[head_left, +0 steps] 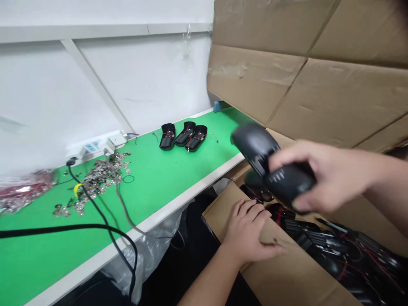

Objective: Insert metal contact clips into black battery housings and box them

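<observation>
My right hand (328, 174) is closed on black plastic shells (255, 146), blurred by motion, held above an open cardboard box. Spread fingers of my left hand (248, 231) rest on the folded flap (287, 267) of that box. Inside the box lie several black shells with red wires (331, 246). On the green table (159, 178), three more black shells stand near the wall: one on the left (167, 137), and two touching each other, the middle one (185, 133) and the right one (196, 138).
Small metal parts (102, 174) are piled on the table's left, beside a power strip (95, 146) and a plastic bag of parts (27, 189). Black cables (63, 229) cross the front left. A tall cardboard panel (255, 76) rises behind the box.
</observation>
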A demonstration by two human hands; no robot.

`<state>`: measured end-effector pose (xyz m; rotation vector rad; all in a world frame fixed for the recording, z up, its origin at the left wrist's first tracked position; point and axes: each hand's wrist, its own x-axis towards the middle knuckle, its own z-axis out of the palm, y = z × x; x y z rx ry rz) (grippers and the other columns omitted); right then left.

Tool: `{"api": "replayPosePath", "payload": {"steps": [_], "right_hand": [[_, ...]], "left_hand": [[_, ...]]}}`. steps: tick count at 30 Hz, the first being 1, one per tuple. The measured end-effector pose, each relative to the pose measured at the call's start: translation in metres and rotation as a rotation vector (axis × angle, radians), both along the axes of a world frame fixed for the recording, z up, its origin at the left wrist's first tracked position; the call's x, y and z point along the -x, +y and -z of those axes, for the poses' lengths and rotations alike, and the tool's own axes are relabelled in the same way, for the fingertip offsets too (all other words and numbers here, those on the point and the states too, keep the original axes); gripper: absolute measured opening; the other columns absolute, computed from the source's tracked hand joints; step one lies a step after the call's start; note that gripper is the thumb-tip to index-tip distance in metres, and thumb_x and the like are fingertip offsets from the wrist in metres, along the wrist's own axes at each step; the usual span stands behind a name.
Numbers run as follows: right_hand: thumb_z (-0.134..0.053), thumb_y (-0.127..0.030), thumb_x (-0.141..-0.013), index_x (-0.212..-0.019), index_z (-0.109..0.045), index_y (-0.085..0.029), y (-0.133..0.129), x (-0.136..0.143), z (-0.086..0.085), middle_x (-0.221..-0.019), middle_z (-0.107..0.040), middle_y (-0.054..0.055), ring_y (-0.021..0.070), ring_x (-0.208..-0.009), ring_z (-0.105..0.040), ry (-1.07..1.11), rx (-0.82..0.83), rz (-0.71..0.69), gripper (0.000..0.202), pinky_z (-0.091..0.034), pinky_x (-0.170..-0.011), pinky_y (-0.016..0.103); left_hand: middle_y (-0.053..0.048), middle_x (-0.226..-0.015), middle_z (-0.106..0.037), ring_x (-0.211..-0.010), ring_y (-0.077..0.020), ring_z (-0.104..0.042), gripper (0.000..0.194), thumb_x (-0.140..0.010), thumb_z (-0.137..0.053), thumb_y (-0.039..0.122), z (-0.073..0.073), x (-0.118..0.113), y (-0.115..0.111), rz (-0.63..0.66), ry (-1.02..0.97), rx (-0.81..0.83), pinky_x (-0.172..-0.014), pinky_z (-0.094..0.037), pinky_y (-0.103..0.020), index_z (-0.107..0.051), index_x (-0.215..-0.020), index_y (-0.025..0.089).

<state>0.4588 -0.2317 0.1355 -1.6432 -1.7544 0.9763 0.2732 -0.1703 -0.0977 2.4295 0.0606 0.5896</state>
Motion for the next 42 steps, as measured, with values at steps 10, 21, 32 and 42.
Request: {"api": "replayPosePath", "payload": {"steps": [10,21,32,42], "right_hand": [[-0.085,-0.038,-0.073,-0.1,-0.067,-0.009,0.248,-0.074,0.006,-0.087,-0.063,0.002,0.0162,-0.083,-0.062,-0.259,-0.185,0.266,0.043,-0.056,-0.089,0.041],[-0.089,-0.033,-0.069,-0.121,-0.069,-0.006,0.245,-0.077,0.022,-0.123,-0.054,0.007,0.0343,-0.131,-0.052,-0.629,-0.278,0.168,0.061,-0.034,-0.117,0.058],[-0.054,-0.021,-0.08,-0.092,-0.071,-0.017,-0.034,-0.014,0.149,-0.081,-0.072,0.004,0.0172,-0.074,-0.066,-0.01,0.495,0.325,0.021,-0.053,-0.066,0.027],[-0.067,-0.043,-0.093,-0.134,-0.063,-0.017,0.014,-0.116,0.257,-0.141,-0.063,0.014,0.0299,-0.135,-0.056,-0.127,0.386,0.842,0.048,-0.037,-0.119,0.052]], "left_hand": [[-0.004,-0.136,-0.067,-0.138,-0.0309,-0.05,0.089,-0.071,-0.067,0.087,0.004,0.001,0.001,-0.004,-0.025,0.051,-0.129,-0.022,-0.051,-0.059,-0.137,0.028],[-0.005,-0.137,-0.067,-0.139,-0.0312,-0.049,0.086,-0.073,-0.066,0.085,0.002,0.0,0.002,0.0,-0.025,0.036,-0.128,-0.022,-0.048,-0.06,-0.136,0.027],[-0.008,-0.135,-0.067,-0.135,-0.034,-0.051,0.083,-0.073,-0.07,0.079,-0.001,0.002,0.002,-0.001,-0.006,0.009,-0.126,-0.024,-0.054,-0.06,-0.134,0.024],[-0.008,-0.136,-0.065,-0.134,-0.0347,-0.052,0.077,-0.073,-0.072,0.075,-0.006,0.016,-0.009,-0.065,0.057,0.004,-0.124,-0.024,-0.057,-0.061,-0.129,0.025]]}}
